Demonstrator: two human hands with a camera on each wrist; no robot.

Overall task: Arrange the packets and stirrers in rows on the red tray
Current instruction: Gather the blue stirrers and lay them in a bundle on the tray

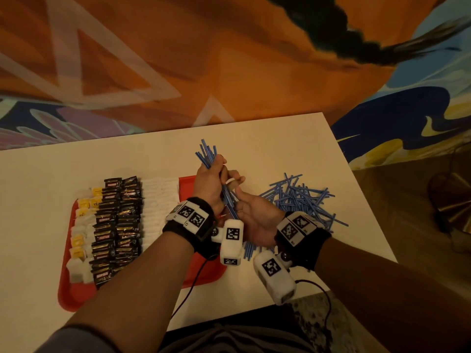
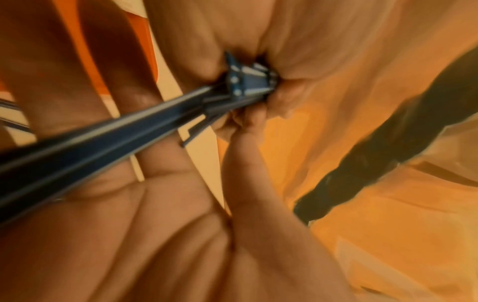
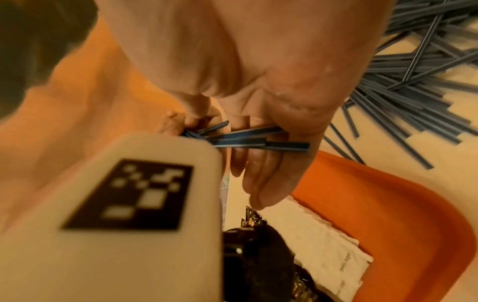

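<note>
My left hand [image 1: 211,179] grips a bundle of blue stirrers [image 1: 207,155] upright above the right end of the red tray [image 1: 201,273]. My right hand [image 1: 252,215] lies just below and to the right, palm turned toward the bundle's lower end [image 1: 230,205], with straight fingers touching it. In the left wrist view the stirrers [image 2: 103,143] run across the flat right palm [image 2: 142,224] into the left hand's fist [image 2: 258,85]. The stirrer ends [image 3: 253,139] show in the right wrist view. Rows of black packets [image 1: 114,225], white packets [image 1: 158,200] and yellow-tagged tea packets [image 1: 81,225] fill the tray's left part.
A loose heap of blue stirrers [image 1: 298,197] lies on the white table [image 1: 76,169] right of the tray, also seen as a heap of stirrers [image 3: 413,81] in the right wrist view. The table's right edge runs close past the heap. A cable hangs off the near edge.
</note>
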